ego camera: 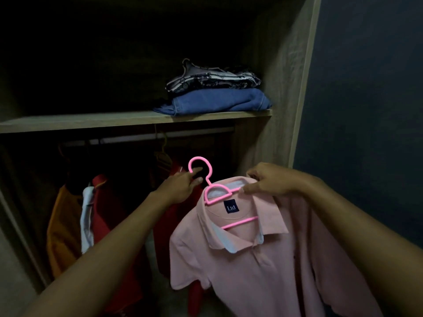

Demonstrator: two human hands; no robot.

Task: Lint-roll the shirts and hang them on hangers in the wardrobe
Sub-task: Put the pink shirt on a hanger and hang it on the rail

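Presently: one pink shirt (263,259), collar up, threaded on a pink hanger (208,182) and held before the open wardrobe (279,106), lower than the shelf (91,121) and short of the rail (137,139). Left hand (180,187): finger and thumb pinched at the hook's open end, likely to steer it onto the rail. Right hand (270,180): fingers closed on the collar at the hanger's shoulder, apparently to keep the cloth from sliding off while the piece tilts. Rail: under the shelf, carrying orange (61,225), white (88,213) and red (107,213) garments toward the left; the space to their right looks the probable berth. Shelf: folded clothes (217,99) stacked at its right end. Hook not yet on rail.
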